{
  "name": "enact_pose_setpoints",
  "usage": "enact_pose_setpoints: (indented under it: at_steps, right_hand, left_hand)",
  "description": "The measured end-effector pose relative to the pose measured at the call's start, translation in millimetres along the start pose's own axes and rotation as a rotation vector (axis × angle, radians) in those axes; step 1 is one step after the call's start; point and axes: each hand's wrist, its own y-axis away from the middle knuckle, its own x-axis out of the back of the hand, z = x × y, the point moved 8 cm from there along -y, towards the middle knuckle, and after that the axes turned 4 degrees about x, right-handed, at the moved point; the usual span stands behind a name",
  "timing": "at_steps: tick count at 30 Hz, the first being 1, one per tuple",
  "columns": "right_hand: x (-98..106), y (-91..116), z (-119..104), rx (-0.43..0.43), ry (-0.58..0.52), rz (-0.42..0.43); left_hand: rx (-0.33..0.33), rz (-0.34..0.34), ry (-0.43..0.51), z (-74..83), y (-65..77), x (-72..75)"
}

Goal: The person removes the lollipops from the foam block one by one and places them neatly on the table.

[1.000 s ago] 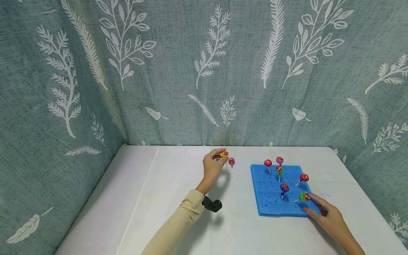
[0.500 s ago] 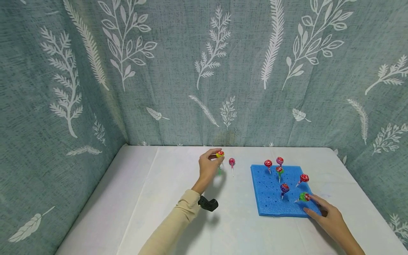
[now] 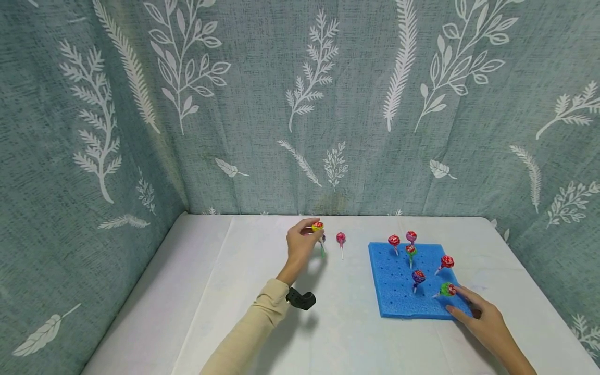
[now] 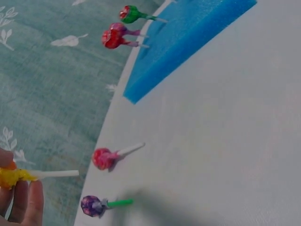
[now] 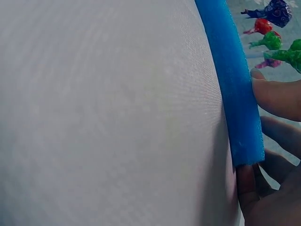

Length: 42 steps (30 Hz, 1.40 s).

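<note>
My left hand [image 3: 300, 245] pinches a lollipop with a yellow and red wrapper [image 3: 317, 226] above the back of the table; its white stick [image 4: 59, 173] points out level in the left wrist view. Below it on the table lies a purple lollipop [image 4: 93, 206] with a green stick, partly covered by the hand in the head view. A pink lollipop [image 3: 340, 238] lies just to the right. My right hand [image 3: 483, 317] grips the near right corner of a blue foam block [image 3: 391, 302], thumb on top, fingers around the edge. A green and red lollipop [image 3: 447, 289] leans in the foam beside it.
Several more lollipops stand in the foam, among them a dark purple one [image 3: 419, 276] and a red one [image 3: 447, 261]. Small holes dot its top. A white cloth [image 3: 225, 291] covers the table, and a patterned curtain [image 3: 262, 172] hangs behind.
My left hand has moved left with the yellow lollipop, bringing the purple lollipop's green stick into sight beneath it. My right hand and the foam block stay in place.
</note>
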Motion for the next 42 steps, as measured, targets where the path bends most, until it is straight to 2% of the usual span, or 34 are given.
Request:
enact_pose_setpoints:
  at_steps: [2,3,13,21,29,35,42]
  right_hand:
    - [-0.1,0.2,0.3,0.000,-0.002,0.002]
    - [-0.3,0.1,0.5,-0.003,-0.002,0.002]
    - [-0.5,-0.1,-0.1,0.018,0.008,0.035]
    - [-0.7,-3.1,-1.3,0.018,-0.003,0.030]
    - [-0.3,-2.2,-1.5,0.014,-0.001,0.027]
    - [0.6,-1.1,-2.1,0.022,-0.001,0.034]
    - [0.9,-0.2,-1.6,0.025,-0.002,0.030]
  left_hand:
    - [0.009,0.005,-0.006,-1.7,-1.4,2.2]
    - [0.015,0.010,-0.012,-7.4,-4.4,2.5]
    - [0.061,0.039,0.015,-14.3,-8.2,17.1]
    - [0.033,0.067,-0.043,-18.7,-13.6,30.3]
    - [0.069,0.035,0.001,-30.1,-19.5,38.5]
    - [0.133,0.013,-0.039,-40.9,-24.0,42.0]
    - [0.175,0.007,-0.058,-50.6,-25.9,45.3]
